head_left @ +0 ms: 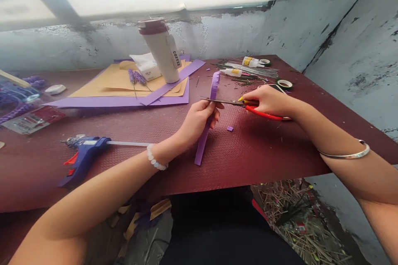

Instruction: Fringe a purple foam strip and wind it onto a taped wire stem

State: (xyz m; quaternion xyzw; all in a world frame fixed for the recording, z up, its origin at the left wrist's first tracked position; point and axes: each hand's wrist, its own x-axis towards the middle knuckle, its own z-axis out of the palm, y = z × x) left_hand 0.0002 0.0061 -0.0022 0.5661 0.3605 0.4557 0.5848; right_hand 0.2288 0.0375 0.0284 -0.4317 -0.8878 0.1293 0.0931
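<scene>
Your left hand pinches a narrow purple foam-like strip, nearer you and right of the tall white maroon-lidded cup | your right hand wraps red-handled metal scissors | pinching beside the blades likely steadies the strip

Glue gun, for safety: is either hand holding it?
No, the glue gun lies on the table; the left hand holds a purple strip, the right hand scissors.
</scene>
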